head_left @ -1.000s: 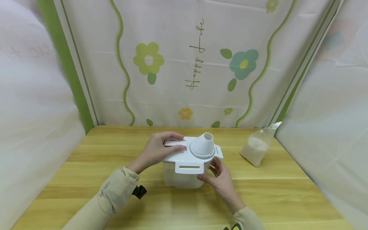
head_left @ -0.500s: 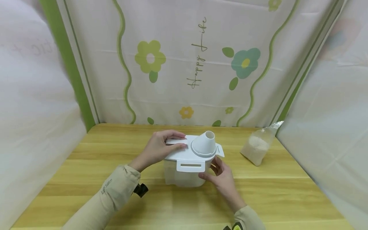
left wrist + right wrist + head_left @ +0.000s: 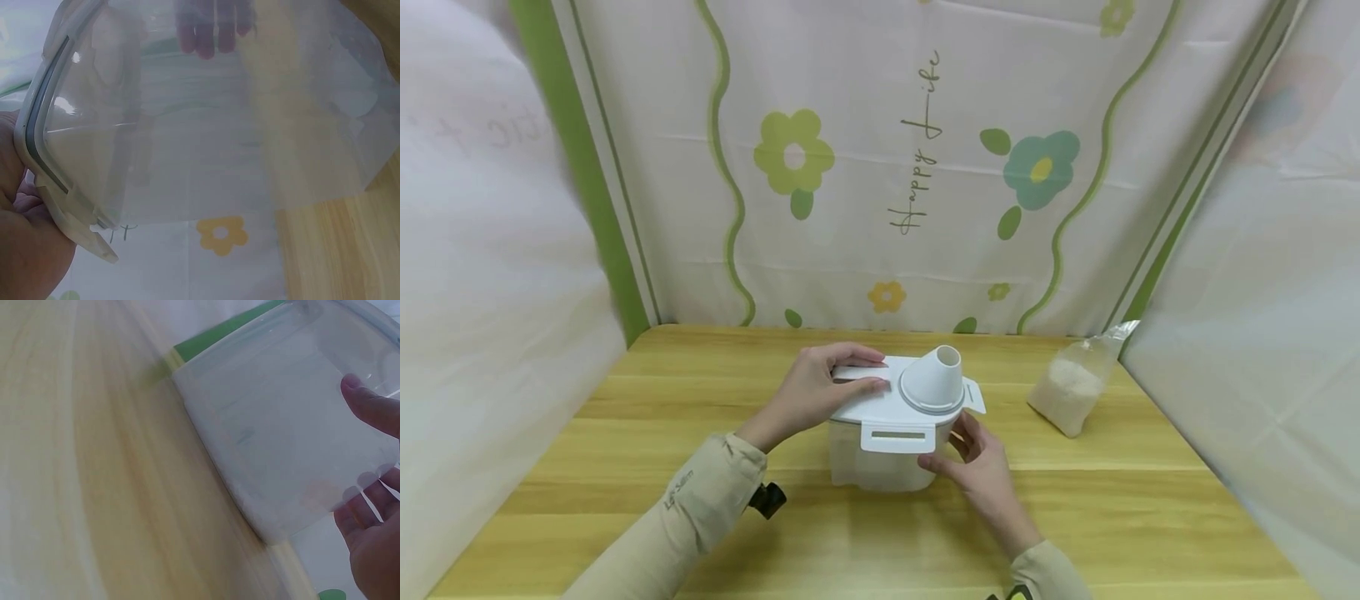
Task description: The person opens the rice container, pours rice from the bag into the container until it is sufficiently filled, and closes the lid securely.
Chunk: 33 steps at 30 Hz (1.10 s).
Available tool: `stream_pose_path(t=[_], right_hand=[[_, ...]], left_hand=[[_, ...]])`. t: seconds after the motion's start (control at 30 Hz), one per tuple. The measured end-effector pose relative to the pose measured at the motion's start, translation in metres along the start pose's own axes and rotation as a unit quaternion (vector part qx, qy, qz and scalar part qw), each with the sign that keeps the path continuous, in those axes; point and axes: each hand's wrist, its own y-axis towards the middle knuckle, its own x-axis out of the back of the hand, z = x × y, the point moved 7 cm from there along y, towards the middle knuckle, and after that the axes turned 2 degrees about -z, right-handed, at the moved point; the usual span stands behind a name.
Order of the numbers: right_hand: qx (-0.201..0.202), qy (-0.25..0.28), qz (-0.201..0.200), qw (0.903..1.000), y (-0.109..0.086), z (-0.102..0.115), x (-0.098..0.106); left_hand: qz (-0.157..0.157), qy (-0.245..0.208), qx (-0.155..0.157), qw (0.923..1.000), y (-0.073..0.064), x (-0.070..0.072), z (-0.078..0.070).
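A clear storage container (image 3: 872, 468) stands on the table under a white lid (image 3: 867, 408). A cone-shaped white spout (image 3: 929, 382) rises from the lid's right part. My left hand (image 3: 816, 390) holds the lid's left part, thumb and fingers on either side of a raised strip. With thumb in front and fingers round the far side, my right hand (image 3: 976, 467) grips the container's lower right end. In the right wrist view, the container's clear wall (image 3: 269, 425) shows fingertips at its edge. A slotted side flap (image 3: 897, 437) sticks outward at the front.
At the back right, a clear plastic bag (image 3: 1070, 390) of white grains or powder leans on the wooden table (image 3: 700, 367). Light fabric walls with printed flowers close off the back (image 3: 850, 233) and both sides.
Both hands keep their places on the container and lid. The whole scene shifts slightly in the head view; the bag stays where it was.
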Motion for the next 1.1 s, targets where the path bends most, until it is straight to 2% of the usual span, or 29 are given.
stream_pose_path(t=[0.5,0.8,1.1], right_hand=[[0.014,0.004,0.0,0.9999,-0.0007,0.0003,0.0007],[0.006,0.002,0.002,1.0,-0.0016,0.0003,-0.0006],[0.003,-0.005,-0.005,1.0,-0.0016,-0.0006,0.0006]], left_hand=[[-0.006,-0.002,-0.009,0.9999,-0.0009,-0.0008,-0.0011],[-0.009,-0.007,-0.007,0.9999,-0.0025,-0.0001,-0.0011],[-0.012,-0.004,-0.018,0.9998,-0.0014,-0.0001,-0.0015]])
